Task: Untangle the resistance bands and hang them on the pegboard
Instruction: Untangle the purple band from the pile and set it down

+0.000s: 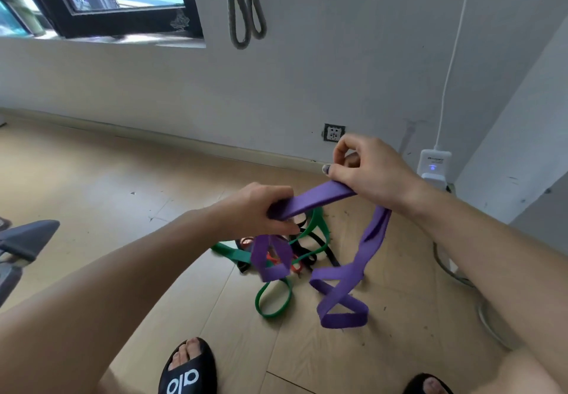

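Head view looks down at a wooden floor [92,178] by a grey wall. At frame centre the left hand [261,209] grips a purple band [313,198], fingers curled round one end of a taut stretch; the right hand [365,166], a little higher and to the right, pinches the other end under thumb and fingers. From both hands the purple band droops in twisted loops toward the floor. Beneath them lies a tangle of a green band [273,298], black band [322,246] and red band [273,260]. A grey band [246,9] hangs on the wall at top centre. Black slippers [187,369] show at the bottom edge
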{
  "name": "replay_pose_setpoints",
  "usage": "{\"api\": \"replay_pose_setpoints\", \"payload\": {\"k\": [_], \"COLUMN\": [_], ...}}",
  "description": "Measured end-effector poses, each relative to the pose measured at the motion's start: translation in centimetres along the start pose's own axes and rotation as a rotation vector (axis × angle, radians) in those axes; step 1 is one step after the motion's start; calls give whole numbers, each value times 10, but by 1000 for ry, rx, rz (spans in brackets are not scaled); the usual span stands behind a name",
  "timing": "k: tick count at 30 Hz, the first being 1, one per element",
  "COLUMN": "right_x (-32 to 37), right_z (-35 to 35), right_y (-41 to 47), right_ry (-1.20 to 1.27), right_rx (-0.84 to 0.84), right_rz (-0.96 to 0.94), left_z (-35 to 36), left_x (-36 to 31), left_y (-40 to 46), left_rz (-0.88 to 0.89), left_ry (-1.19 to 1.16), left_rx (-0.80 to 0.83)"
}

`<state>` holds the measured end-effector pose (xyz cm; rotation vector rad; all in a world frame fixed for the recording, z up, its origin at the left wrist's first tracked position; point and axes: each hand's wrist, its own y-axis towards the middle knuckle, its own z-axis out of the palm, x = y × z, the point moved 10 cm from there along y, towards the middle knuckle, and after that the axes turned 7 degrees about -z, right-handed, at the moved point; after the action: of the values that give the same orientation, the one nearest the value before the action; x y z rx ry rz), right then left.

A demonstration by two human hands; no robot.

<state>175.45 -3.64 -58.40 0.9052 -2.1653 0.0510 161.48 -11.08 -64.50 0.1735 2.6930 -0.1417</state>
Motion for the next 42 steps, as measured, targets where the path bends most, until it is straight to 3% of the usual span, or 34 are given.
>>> {"api": "replay_pose_setpoints", "payload": {"k": [4,8,12,20,26,30,33,38,42], "right_x": [-11,-8,21,18,-6,15,26,0,-10], "right_z": [-1,36,61,15,23,55,68,52,47], "right_y": [-1,-11,-12,-6,-12,-18,-17,-14,-17], "right_ry": [-142,163,228,178,29,237,227,409,510], "right_rx": [96,269,249,59,203,320,302,230,183], "right_rz": [36,152,33,12,104,78,22,158,226], "left_z": [-17,-37,-36,-30,-21,-32,-24,-2,-1], "left_x": [-3,-21,-40,7,9,-12,-26,14,40], "left_y": [-1,1,-2,-12,-9,-7,-9,-12,-14], "left_rz": [-17,14,108,29,-43,5,50,-60,-144], "left_ry": [-52,-78,-110,-140,-66,-191,-214,-178,-167], "left_rx": [-26,-146,-179,-176,-120,-160,-118,35,63]}}
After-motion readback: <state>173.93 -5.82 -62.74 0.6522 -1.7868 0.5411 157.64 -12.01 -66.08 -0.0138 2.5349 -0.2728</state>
